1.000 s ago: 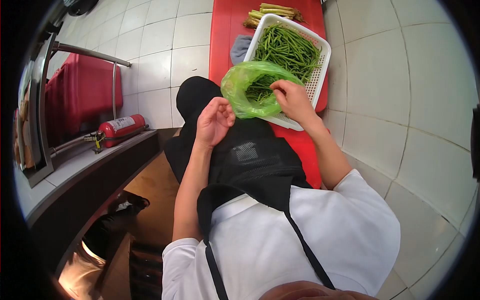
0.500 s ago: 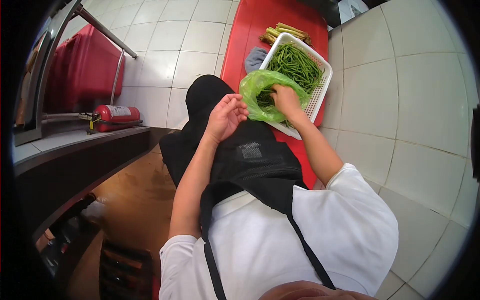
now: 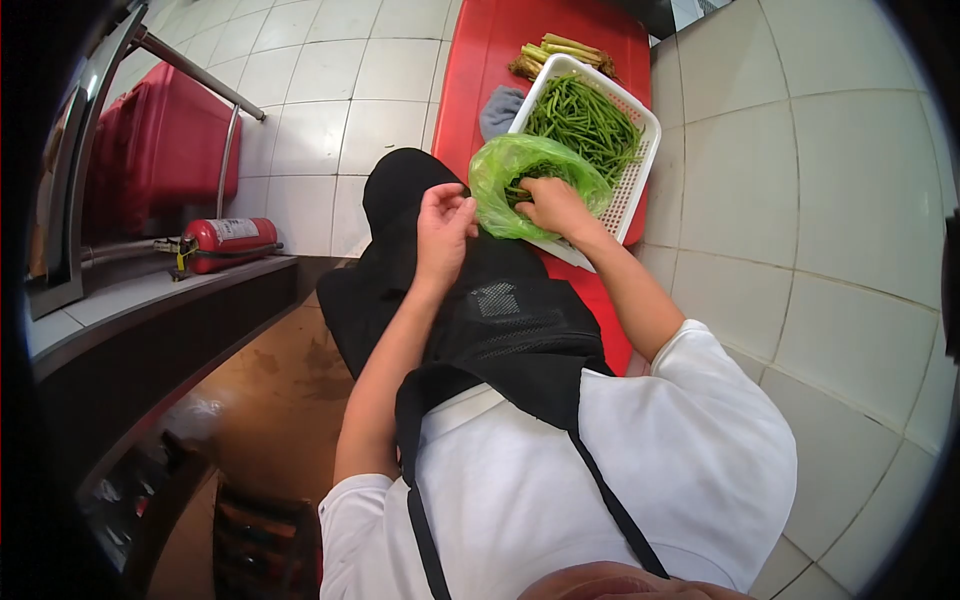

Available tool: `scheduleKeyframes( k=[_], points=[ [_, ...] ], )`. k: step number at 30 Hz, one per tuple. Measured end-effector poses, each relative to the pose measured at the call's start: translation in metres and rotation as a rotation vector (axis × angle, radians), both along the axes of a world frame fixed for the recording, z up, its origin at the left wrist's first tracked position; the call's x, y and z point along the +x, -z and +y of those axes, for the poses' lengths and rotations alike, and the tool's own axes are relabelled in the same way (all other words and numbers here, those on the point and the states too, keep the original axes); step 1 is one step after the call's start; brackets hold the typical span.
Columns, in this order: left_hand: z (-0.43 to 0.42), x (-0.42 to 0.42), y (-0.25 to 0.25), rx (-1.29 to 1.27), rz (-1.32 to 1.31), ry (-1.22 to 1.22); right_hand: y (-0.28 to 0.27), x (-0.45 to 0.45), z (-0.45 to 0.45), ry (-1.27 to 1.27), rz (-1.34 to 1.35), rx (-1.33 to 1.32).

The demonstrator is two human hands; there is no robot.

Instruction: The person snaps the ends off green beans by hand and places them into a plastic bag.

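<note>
A light green plastic bag (image 3: 490,170) stands with its mouth open over the near end of a white basket. Thin green beans show inside it. My right hand (image 3: 555,208) reaches into the bag's mouth, thumb and fingers closed around beans there; the fingertips are partly hidden. Just left of the bag, my left hand (image 3: 446,225) is raised above my lap with its fingers curled towards the thumb. Whatever it may pinch is too small to make out. Behind the bag, long green beans (image 3: 585,125) fill the white perforated basket (image 3: 628,205).
The basket rests on a red bench (image 3: 490,50). Beyond it lies a bundle of pale stalks (image 3: 570,48), and a grey cloth (image 3: 500,112) sits at its left. A fire extinguisher (image 3: 230,243) and a red bin (image 3: 165,150) are on the left; a tiled wall (image 3: 850,190) borders the right.
My right hand has shifted left inside the bag, towards its near-left side. My left hand has turned, its palm less exposed and its fingers more curled. The view has shifted slightly.
</note>
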State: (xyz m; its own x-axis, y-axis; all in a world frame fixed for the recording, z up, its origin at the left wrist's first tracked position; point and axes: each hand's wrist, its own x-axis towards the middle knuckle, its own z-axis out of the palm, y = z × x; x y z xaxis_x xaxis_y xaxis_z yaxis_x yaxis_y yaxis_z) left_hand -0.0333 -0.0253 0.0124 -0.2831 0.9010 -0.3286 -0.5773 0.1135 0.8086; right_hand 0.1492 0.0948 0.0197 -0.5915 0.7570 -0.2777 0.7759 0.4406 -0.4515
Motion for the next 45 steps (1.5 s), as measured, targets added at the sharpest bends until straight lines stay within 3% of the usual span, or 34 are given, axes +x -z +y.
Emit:
scheduleKeyframes(
  k=[2, 5, 9, 10, 13, 15, 19, 23, 26, 32, 35, 45],
  points=[
    [0.003, 0.015, 0.006, -0.04, 0.33, -0.185, 0.005, -0.004, -0.002, -0.049, -0.001, 0.058],
    [0.016, 0.024, -0.032, -0.255, 0.822, -0.021, 0.02, -0.011, 0.001, -0.101, -0.019, 0.129],
    [0.042, 0.021, -0.039, -0.415, 1.117, 0.345, 0.029, -0.01, 0.006, 0.002, -0.021, 0.178],
    [0.042, 0.02, -0.035, -0.359, 1.127, 0.336, 0.025, -0.008, 0.009, 0.051, -0.018, 0.166],
    [0.04, 0.016, -0.04, -0.29, 0.734, 0.338, 0.015, 0.016, 0.027, 0.168, 0.316, 0.11],
    [0.038, 0.014, -0.036, -0.24, 0.544, 0.332, 0.002, 0.03, 0.038, 0.194, 0.313, -0.088],
    [0.042, 0.018, -0.057, -0.135, 0.181, 0.288, -0.028, 0.037, 0.046, 0.189, 0.215, -0.218],
    [0.042, 0.022, -0.058, -0.103, 0.168, 0.285, -0.019, 0.036, 0.045, 0.145, 0.27, -0.18],
    [0.038, 0.021, -0.059, -0.135, 0.164, 0.313, -0.015, 0.034, 0.044, 0.208, 0.304, -0.427],
    [0.034, 0.018, -0.057, -0.143, 0.076, 0.237, -0.025, 0.034, 0.028, 0.52, 0.757, -1.18],
    [0.035, 0.015, -0.059, -0.138, 0.077, 0.207, -0.034, 0.035, 0.024, 0.57, 0.814, -1.322],
    [0.031, 0.011, -0.056, -0.162, 0.08, 0.228, -0.026, 0.035, 0.02, 0.386, 0.661, -1.084]
  ],
)
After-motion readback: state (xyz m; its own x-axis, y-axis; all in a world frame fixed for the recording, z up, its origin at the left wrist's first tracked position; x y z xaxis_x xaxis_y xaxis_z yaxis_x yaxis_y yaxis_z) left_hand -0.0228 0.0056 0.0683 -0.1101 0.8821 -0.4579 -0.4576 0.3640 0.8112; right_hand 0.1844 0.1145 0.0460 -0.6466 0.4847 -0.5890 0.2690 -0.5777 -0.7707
